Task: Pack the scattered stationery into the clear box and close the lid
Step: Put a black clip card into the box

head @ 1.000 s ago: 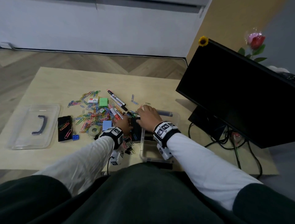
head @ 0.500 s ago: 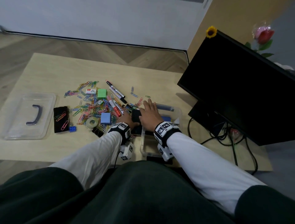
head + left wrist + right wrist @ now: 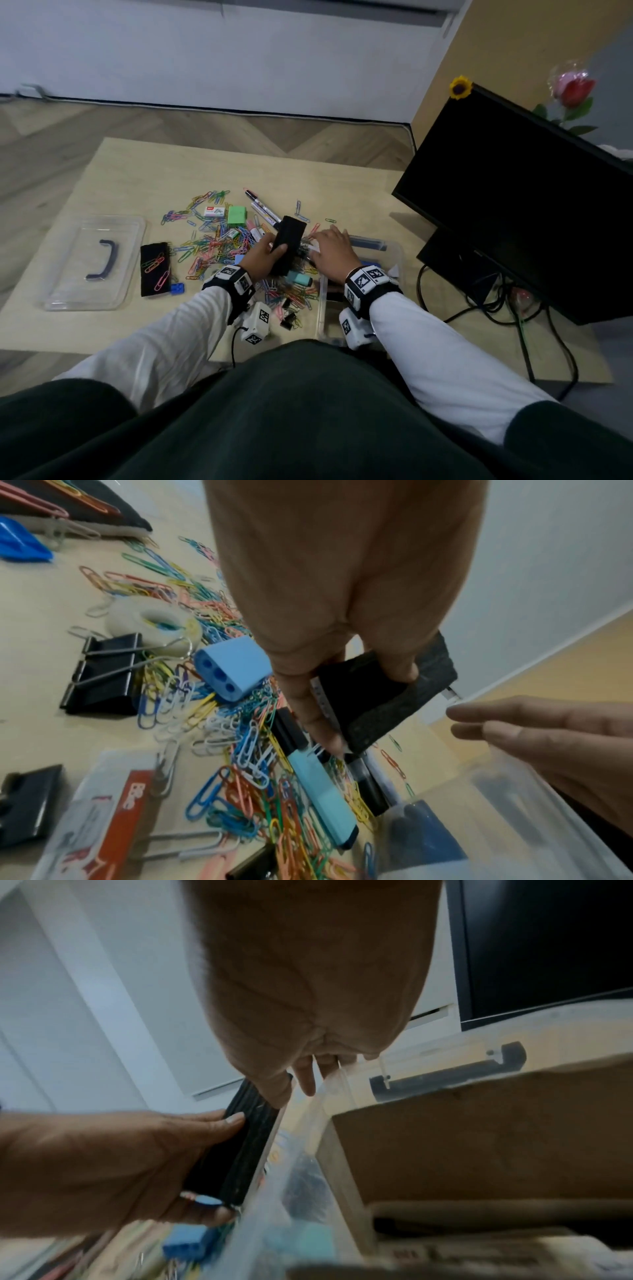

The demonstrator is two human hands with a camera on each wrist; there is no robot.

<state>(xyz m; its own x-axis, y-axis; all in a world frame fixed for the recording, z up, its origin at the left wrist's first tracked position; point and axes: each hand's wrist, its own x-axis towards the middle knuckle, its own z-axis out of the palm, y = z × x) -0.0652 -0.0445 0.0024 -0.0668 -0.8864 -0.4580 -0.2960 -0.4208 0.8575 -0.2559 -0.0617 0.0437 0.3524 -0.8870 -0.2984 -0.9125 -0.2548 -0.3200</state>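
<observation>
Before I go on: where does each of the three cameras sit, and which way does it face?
Head: looks forward and down at the table; both sleeves, left hand, right hand.
Left wrist: looks along the left hand, which grips the black eraser, over the paper clips.
Right wrist: looks along the right hand at the clear box rim.
Shared: the eraser and both hands show in all three.

clear plastic box (image 3: 397,255), matt felt eraser (image 3: 289,240)
</observation>
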